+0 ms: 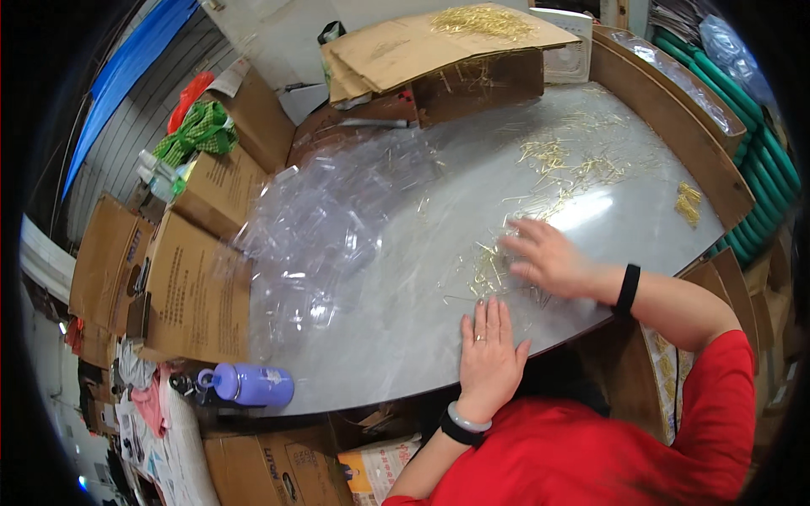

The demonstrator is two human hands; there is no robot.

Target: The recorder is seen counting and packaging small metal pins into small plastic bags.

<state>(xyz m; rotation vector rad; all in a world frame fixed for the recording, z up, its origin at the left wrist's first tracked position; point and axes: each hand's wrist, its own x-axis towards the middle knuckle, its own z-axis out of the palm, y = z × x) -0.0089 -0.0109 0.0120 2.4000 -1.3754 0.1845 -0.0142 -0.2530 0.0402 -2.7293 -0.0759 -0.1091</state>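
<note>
My left hand lies flat near the table's front edge, fingers stretched out and holding nothing. Its fingertips are at the near side of a small heap of thin gold-coloured wire hooks. Over the right side of that heap is my right hand, palm down with fingers apart and slightly blurred. Whether its fingertips touch the hooks I cannot tell. More loose hooks spread across the grey tabletop toward the back. A separate small bunch of hooks lies near the right edge.
A pile of clear plastic cases covers the table's left part. A purple bottle stands at the front left corner. Cardboard boxes line the left side. At the back, a cardboard sheet carries more hooks. A cardboard wall edges the right.
</note>
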